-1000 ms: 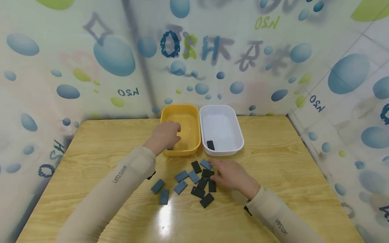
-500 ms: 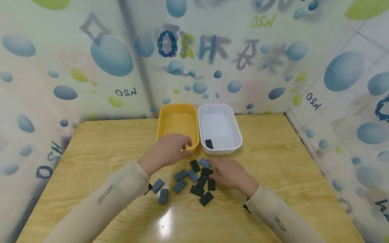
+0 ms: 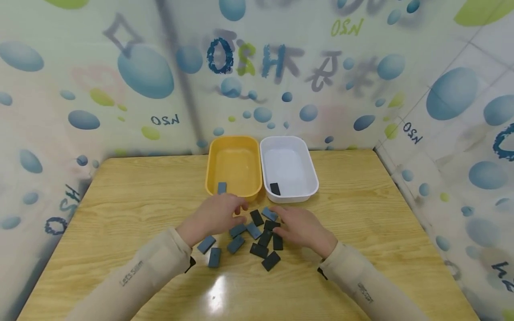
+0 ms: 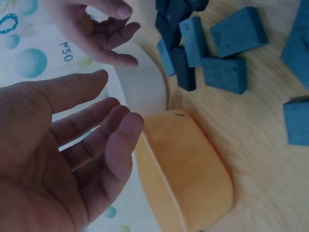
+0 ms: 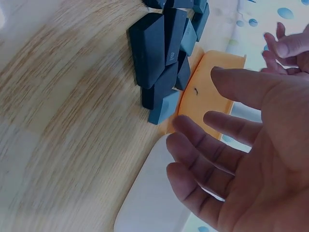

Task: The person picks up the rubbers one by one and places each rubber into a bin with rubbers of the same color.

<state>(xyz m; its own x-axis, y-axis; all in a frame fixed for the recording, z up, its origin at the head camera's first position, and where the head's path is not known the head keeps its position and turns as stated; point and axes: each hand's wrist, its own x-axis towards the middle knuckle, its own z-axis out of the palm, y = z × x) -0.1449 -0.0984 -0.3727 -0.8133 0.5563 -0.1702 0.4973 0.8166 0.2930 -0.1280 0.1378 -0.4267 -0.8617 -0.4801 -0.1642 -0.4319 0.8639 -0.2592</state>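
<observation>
My left hand (image 3: 214, 215) hovers at the near edge of the yellow bin (image 3: 234, 162), its fingers loosely bent and nothing in them in the left wrist view. My right hand (image 3: 304, 226) is over the right side of the pile, also holding nothing, as the right wrist view shows. Close by its fingertips are a blue-grey rectangular block (image 3: 269, 214) and a black block (image 3: 271, 225). Other blue-grey blocks (image 3: 235, 244) lie to the left, black ones (image 3: 259, 250) to the right. One blue-grey block (image 3: 222, 187) is inside the yellow bin.
A white bin (image 3: 289, 165) stands against the yellow one's right side, with a black block (image 3: 275, 189) in its near left corner. Both bins are at the back of the wooden table (image 3: 349, 191), before a patterned wall (image 3: 249, 102).
My left hand has come back out of the yellow bin toward the pile, uncovering the blue-grey block there. My right hand stays nearly in place beside the blocks.
</observation>
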